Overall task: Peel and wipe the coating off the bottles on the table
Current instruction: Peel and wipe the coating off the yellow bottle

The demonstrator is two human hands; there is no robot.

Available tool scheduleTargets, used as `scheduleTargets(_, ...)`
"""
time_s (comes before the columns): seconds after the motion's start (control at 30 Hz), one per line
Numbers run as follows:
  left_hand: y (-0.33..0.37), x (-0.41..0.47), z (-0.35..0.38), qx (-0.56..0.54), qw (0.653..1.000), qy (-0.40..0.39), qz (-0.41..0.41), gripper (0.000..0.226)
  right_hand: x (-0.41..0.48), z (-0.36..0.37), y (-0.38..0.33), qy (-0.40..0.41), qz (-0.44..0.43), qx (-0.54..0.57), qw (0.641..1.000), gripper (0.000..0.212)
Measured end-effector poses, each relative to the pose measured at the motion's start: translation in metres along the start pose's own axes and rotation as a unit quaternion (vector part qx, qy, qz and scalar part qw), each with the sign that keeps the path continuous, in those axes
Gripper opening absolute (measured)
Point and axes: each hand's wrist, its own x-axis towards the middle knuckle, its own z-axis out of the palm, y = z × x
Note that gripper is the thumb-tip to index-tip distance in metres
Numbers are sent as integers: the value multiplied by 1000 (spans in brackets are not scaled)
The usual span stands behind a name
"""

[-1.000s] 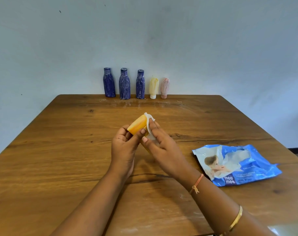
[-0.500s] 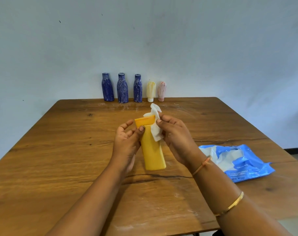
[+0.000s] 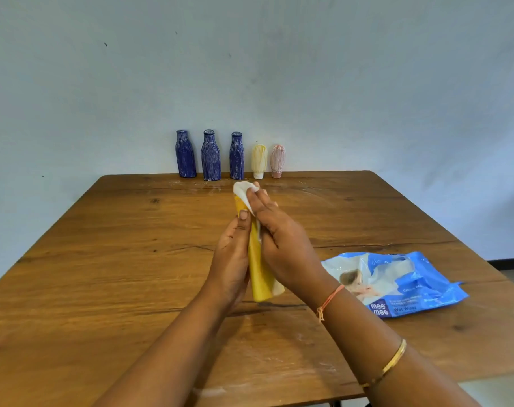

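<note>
A yellow bottle (image 3: pixel 258 274) stands nearly upright above the middle of the wooden table (image 3: pixel 132 245), held between both hands. My left hand (image 3: pixel 230 259) grips its left side, thumb near the cap. My right hand (image 3: pixel 282 245) presses a white wet wipe (image 3: pixel 244 190) against the bottle's right side and top. Along the table's far edge stand three blue coated bottles (image 3: pixel 211 155), a small cream coated bottle (image 3: pixel 259 160) and a small pink coated bottle (image 3: pixel 277 160).
A blue pack of wet wipes (image 3: pixel 396 280) lies on the table to the right of my hands. A pale wall rises directly behind the row of bottles. White residue streaks mark the table's near part.
The yellow bottle has been turned from pointing away to standing nearly upright. My right hand with the wipe slid from beside the cap over the bottle's top and right side.
</note>
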Motion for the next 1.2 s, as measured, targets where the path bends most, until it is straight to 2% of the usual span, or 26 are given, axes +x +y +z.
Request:
scheduleTargets(0.13,5,0,-2,-20,999,11,-23,49,-1,-5,7,53,65,3,996,51)
scheduleTargets(0.3,8,4,2,-33,999,18,-28,43,-4,7,-10,20,-48,-105,993,59)
scheduleTargets(0.4,7,3,2,-68,997,8,-35,44,-3,9,-5,29,-78,-148,986,60)
scheduleTargets(0.53,4,0,-1,-42,998,43,-28,44,-1,1,-3,-20,35,-128,991,60)
scheduleTargets(0.6,3,1,0,-14,998,50,-27,46,-2,2,-7,-23,58,-136,989,60)
scheduleTargets(0.67,3,2,0,2,998,52,-30,44,-3,7,-13,-21,2,-161,987,56)
scheduleTargets(0.77,4,4,0,-8,998,47,-31,42,-4,11,-9,-32,-67,-193,978,63)
scheduleTargets(0.83,2,4,-2,-12,999,45,-21,41,-2,6,-7,-21,-32,-146,989,55)
scheduleTargets(0.9,-1,3,-3,-7,998,58,-11,41,0,2,-7,0,46,-62,997,56)
scheduleTargets(1.0,-3,4,-4,6,997,81,-15,38,3,1,-9,60,126,83,987,52)
scheduleTargets(1.1,-2,9,-7,27,995,91,-18,34,0,3,-12,65,108,98,987,50)
scheduleTargets(1.2,0,11,-6,29,994,102,-19,34,-3,5,-16,51,45,68,995,51)
